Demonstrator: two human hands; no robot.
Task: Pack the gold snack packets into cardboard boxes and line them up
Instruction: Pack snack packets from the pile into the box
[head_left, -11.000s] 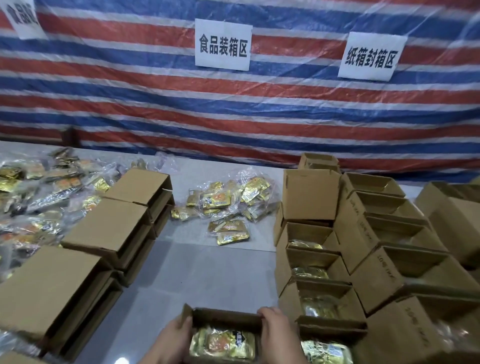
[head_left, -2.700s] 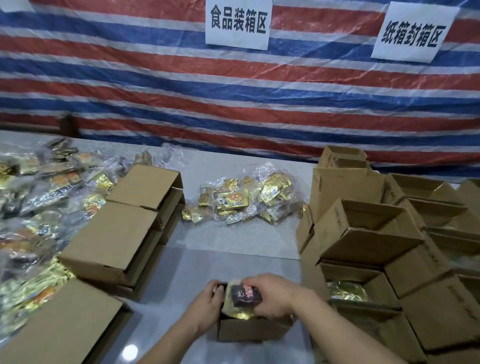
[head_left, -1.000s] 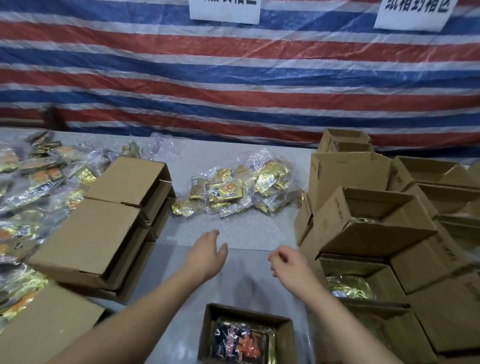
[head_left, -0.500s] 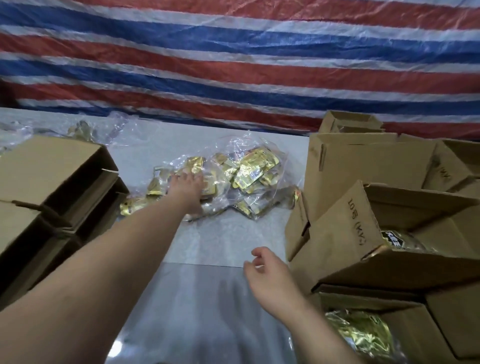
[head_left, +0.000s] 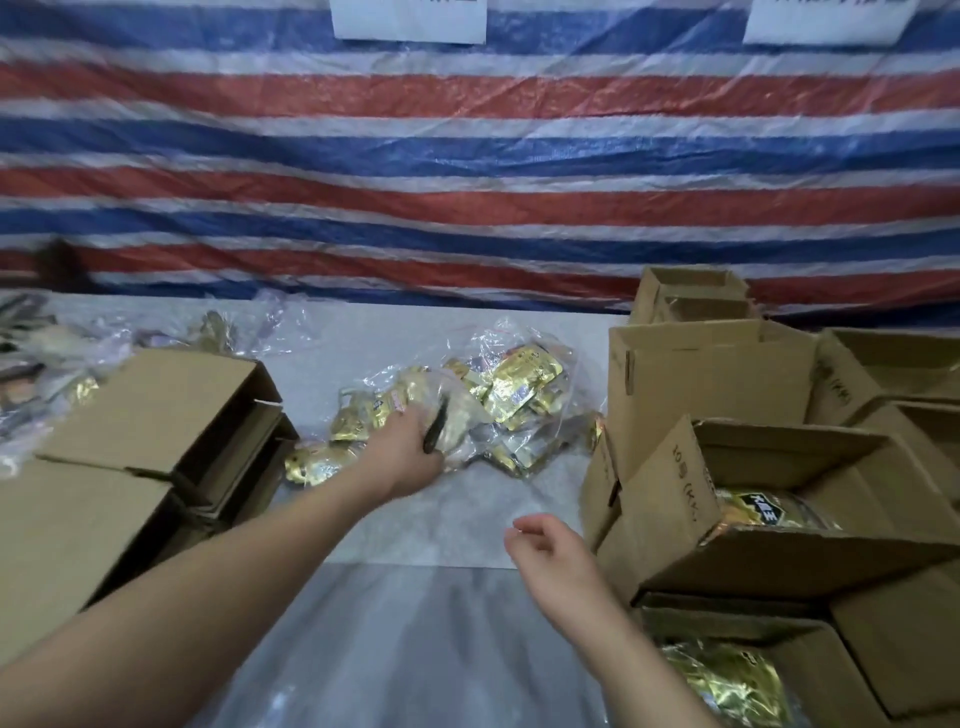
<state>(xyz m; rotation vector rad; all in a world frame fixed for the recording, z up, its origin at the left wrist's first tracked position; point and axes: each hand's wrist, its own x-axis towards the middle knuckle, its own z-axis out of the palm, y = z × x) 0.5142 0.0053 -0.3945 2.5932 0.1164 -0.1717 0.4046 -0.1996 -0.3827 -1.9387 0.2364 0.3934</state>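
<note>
Reaching far out, left hand (head_left: 410, 452) grips a packet (head_left: 447, 421) from the pile. Right hand (head_left: 556, 558) hovers nearer, fingers loosely curled, holding nothing.

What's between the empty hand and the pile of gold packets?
Only bare table between the right hand and the packets, in the head view.

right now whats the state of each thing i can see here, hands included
left hand: gripping a clear bag of gold packets, which lies on the table
right hand: loosely curled, empty, above the table
tilted box: open, holds a packet
near right box: open, holds gold packets
left boxes: stacked, lying on their sides
</note>
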